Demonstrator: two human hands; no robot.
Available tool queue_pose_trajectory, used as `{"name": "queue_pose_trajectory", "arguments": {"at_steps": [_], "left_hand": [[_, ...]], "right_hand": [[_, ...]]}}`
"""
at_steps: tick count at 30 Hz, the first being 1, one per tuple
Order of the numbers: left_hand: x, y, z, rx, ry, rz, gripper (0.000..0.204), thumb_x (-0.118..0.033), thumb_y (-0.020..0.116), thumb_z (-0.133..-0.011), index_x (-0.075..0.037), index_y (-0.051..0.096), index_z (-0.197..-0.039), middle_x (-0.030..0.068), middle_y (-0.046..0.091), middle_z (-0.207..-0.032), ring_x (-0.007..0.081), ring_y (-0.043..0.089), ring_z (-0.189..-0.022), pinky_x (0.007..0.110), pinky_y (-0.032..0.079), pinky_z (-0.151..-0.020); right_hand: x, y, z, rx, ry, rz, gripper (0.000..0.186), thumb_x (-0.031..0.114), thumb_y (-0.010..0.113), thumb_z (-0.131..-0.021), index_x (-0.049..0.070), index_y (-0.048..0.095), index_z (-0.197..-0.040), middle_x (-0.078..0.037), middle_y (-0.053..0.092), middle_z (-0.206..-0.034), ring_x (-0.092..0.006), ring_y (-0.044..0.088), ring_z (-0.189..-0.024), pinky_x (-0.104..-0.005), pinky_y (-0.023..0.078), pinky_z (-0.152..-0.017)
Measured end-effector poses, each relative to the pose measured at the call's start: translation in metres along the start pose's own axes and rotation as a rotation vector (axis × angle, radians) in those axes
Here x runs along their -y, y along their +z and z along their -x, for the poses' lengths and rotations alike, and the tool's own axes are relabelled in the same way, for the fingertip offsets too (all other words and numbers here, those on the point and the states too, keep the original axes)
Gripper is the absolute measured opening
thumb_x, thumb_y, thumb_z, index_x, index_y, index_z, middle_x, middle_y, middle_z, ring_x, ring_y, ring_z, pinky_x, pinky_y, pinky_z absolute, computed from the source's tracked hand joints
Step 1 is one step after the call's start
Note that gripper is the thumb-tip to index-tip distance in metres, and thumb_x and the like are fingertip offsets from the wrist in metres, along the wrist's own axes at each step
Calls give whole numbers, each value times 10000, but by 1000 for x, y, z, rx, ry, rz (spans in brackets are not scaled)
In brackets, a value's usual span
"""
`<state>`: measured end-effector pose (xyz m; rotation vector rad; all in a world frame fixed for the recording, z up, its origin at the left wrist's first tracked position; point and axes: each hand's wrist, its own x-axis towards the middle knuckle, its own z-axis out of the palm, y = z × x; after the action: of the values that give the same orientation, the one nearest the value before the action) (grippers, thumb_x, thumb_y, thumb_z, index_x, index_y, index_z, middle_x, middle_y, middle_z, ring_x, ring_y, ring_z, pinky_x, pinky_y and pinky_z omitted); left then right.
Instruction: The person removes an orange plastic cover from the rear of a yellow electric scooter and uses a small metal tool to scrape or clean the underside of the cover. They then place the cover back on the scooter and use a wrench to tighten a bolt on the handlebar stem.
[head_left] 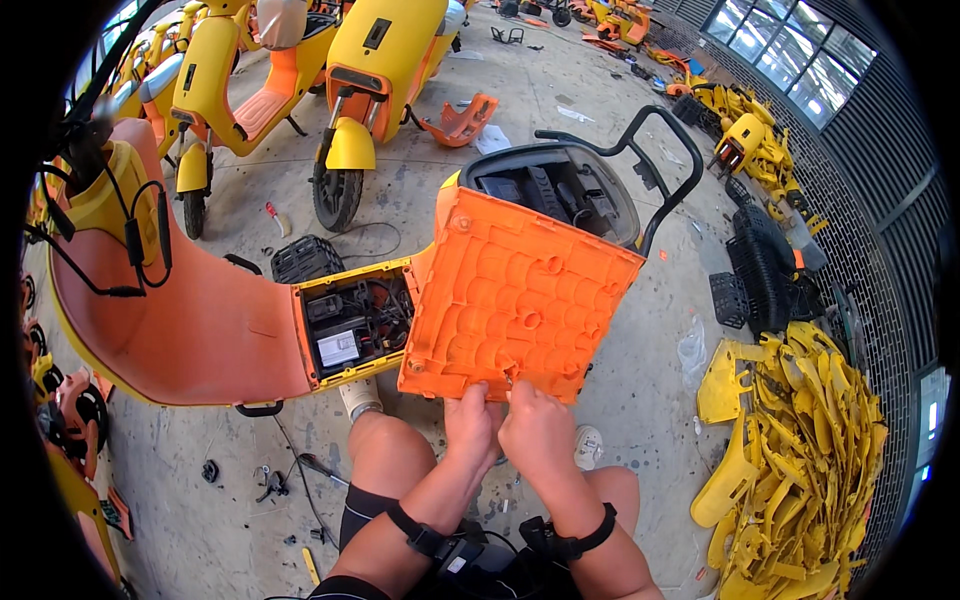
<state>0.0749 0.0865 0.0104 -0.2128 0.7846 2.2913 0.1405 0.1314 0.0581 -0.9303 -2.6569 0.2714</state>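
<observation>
Head view, two hands [468, 428] [537, 430], one orange panel [515, 295]

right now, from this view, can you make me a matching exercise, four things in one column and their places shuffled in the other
Things
1. orange panel
2. silver box
3. heap of yellow parts
4. windows

Places
A. lower right of the picture
B. just above the left hand and right hand in the picture
C. upper right of the picture
D. in the opened compartment

Right pairs: 1-B, 2-D, 3-A, 4-C
</observation>
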Motion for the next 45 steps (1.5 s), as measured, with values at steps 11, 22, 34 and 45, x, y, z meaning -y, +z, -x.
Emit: {"name": "queue_pose_trajectory", "arguments": {"at_steps": [11, 22, 34, 45], "left_hand": [[2, 0, 4, -30, -6, -6, 449, 24, 461, -917, -63, 469, -1358, 89, 555, -1342, 222, 558, -1217, 381, 461, -1030], [5, -14, -10, 128, 11, 119, 576, 61, 456, -904, -73, 394, -1461, 92, 488, -1466, 260, 493, -1337, 425, 386, -1142], [4, -4, -3, 92, 3, 67, 521, 66, 463, -891, -43, 445, -1400, 100, 558, -1374, 251, 552, -1255, 400, 447, -1083], [-5, 8, -4, 58, 2, 45, 511, 72, 461, -881, -53, 456, -1376, 90, 570, -1348, 239, 562, -1222, 374, 460, -1055]], "right_hand": [[9, -1, 5, 12, 69, -29, 99, 46, 638, -828, 19, 563, -770, -213, 664, -727, -399, 672, -715, -488, 526, -634], [-17, -1, 5, 69, 182, -235, 145, 153, 586, -946, 16, 631, -960, -244, 670, -831, -457, 648, -799, -532, 503, -712], [-18, 16, -4, -36, 131, -28, 336, 326, 641, -940, 37, 598, -775, -187, 673, -727, -371, 681, -697, -472, 542, -601], [-16, 23, -11, -98, 52, 108, 348, 318, 635, -929, 66, 634, -689, -143, 644, -585, -331, 671, -556, -447, 535, -513]]}}
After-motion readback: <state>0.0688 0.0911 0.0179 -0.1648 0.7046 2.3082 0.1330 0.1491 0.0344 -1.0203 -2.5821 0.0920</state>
